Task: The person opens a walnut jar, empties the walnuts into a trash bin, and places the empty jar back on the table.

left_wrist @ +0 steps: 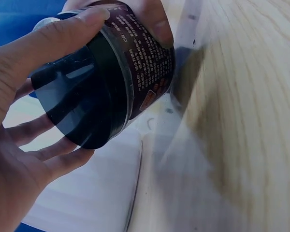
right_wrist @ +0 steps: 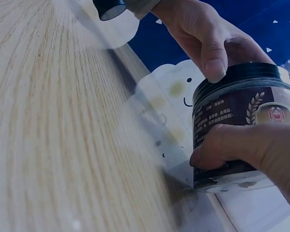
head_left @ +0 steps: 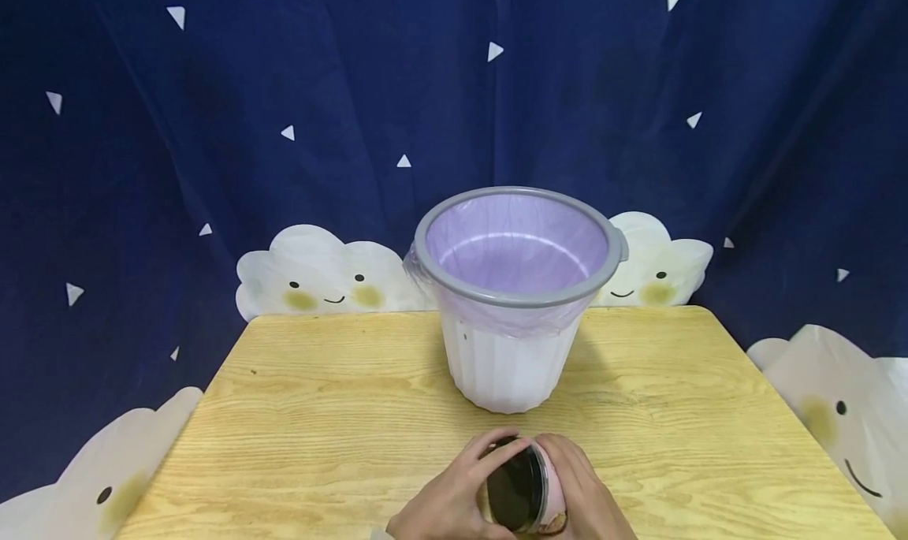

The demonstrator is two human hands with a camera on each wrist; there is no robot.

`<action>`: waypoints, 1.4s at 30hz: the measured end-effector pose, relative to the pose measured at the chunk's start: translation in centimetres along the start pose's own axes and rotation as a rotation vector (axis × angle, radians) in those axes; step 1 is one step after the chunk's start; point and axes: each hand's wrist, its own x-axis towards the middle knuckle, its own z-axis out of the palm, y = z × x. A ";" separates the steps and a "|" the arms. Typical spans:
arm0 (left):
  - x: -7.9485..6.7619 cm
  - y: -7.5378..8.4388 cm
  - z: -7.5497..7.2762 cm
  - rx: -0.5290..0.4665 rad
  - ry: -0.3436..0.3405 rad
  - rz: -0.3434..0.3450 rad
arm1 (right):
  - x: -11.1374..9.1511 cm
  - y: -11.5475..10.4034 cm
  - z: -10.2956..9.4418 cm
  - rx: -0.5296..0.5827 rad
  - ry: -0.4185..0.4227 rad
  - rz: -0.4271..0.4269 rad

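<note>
A round clear jar (head_left: 552, 485) with a black lid (head_left: 514, 489) lies tipped between both hands near the table's front edge, its lid facing left in the head view. My left hand (head_left: 454, 497) grips the lid, thumb and fingers spread around its rim. My right hand (head_left: 585, 497) holds the jar's body from the other side. A dark brown label (left_wrist: 145, 63) with small printed text wraps the jar in the left wrist view. In the right wrist view the lid (right_wrist: 241, 77) sits on the jar, and the right thumb presses across the label.
Behind the hands, a white bin (head_left: 511, 359) with a grey rim and a purple liner stands on the wooden table (head_left: 319, 414). A dark blue curtain (head_left: 355, 91) with white triangles and smiling clouds hangs beyond the table.
</note>
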 end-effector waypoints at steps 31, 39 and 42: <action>-0.2 0.2 0.2 -0.104 0.019 -0.110 | -0.3 0.3 0.1 -0.022 0.088 -0.048; 0.0 0.0 0.4 -0.111 0.045 -0.039 | -0.3 0.3 0.4 -0.019 0.105 -0.059; 0.1 0.2 0.4 -0.119 0.045 -0.085 | -0.3 0.4 0.4 -0.008 0.090 -0.052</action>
